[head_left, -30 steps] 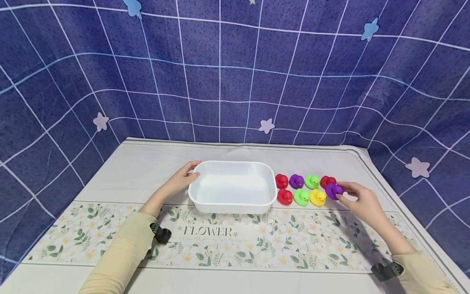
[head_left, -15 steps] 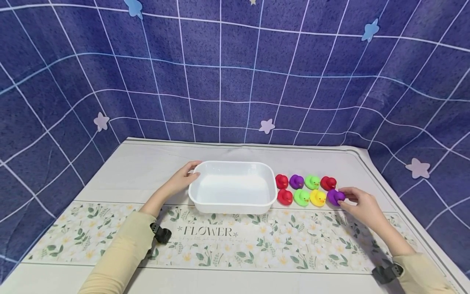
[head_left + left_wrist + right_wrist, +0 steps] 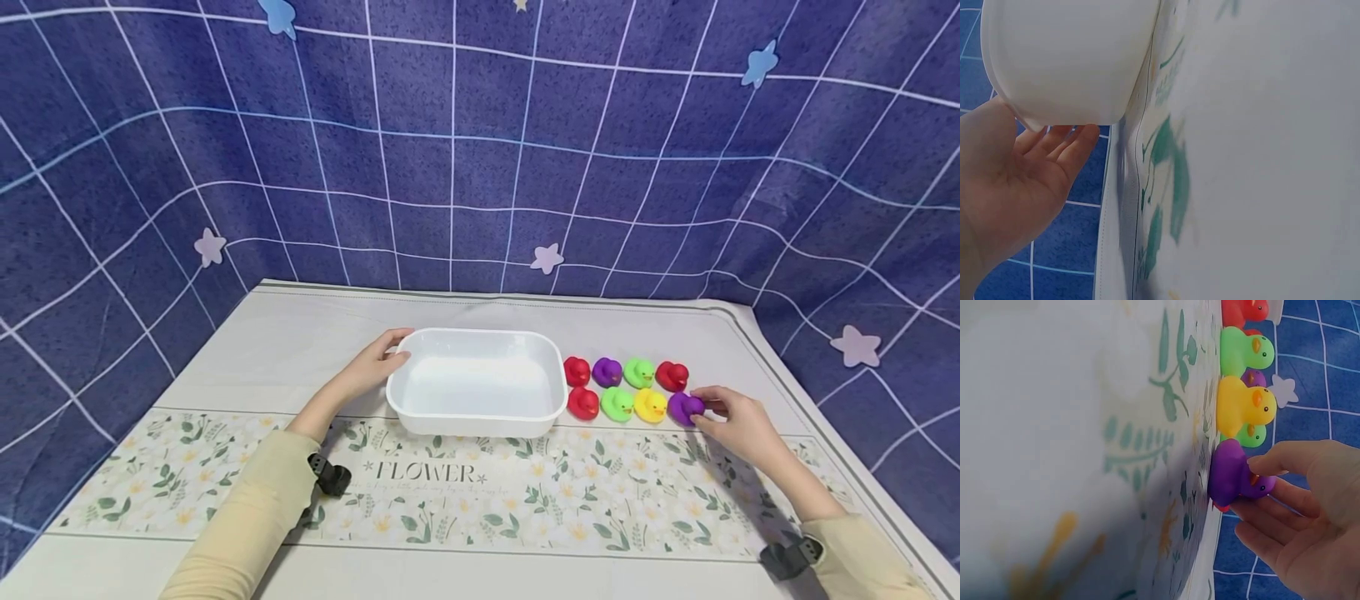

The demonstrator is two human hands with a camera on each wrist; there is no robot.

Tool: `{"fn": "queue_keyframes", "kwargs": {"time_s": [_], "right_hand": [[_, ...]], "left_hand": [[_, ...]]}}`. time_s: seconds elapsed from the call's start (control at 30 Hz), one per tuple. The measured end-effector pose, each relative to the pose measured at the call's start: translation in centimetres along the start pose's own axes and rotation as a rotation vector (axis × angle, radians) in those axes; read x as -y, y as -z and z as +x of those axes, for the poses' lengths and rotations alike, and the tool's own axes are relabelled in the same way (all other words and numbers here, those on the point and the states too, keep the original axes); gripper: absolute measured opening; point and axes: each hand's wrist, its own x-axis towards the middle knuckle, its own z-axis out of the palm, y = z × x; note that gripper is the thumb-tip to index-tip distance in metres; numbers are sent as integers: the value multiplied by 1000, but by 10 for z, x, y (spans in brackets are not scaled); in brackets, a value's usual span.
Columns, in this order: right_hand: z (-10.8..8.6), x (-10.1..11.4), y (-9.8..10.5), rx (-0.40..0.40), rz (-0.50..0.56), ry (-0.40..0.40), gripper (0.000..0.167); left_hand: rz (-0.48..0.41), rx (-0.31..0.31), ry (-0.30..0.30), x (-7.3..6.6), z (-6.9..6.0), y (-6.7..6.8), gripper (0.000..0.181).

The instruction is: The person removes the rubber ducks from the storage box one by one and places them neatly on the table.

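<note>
In the head view my right hand (image 3: 738,423) pinches a purple rubber duck (image 3: 682,408) at the right end of the front row. The right wrist view shows my thumb on its head and my fingers (image 3: 1272,519) on its far side; the duck (image 3: 1229,472) sits upright on the tablecloth. Beside it stands a yellow duck (image 3: 650,406); behind it, a red duck (image 3: 672,376). My left hand (image 3: 369,367) holds the left end of a white plastic tub (image 3: 480,426), thumb over the rim and fingers (image 3: 1079,150) against its outer wall.
More ducks form two rows against the tub's right side, among them green ducks (image 3: 618,403), red ducks (image 3: 582,403) and another purple duck (image 3: 607,372). A white tablecloth (image 3: 330,317) with a floral band covers the table. Blue grid-patterned fabric (image 3: 480,167) hangs behind it.
The purple duck in my right hand has come down and toward me, from in front of the back red duck to the front row's right end. My left hand and the tub stay put.
</note>
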Motion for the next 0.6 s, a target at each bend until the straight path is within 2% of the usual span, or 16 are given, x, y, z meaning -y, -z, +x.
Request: {"fn": "queue_keyframes", "kwargs": {"time_s": [0.33, 0.47, 0.6], "right_hand": [[2, 0, 1, 33, 10, -16, 36], [3, 0, 1, 32, 10, -14, 39], [5, 2, 5, -7, 18, 5, 40]], "left_hand": [[20, -14, -17, 0, 2, -1, 51], [92, -53, -20, -2, 2, -2, 51], [181, -96, -9, -5, 0, -3, 50]]}}
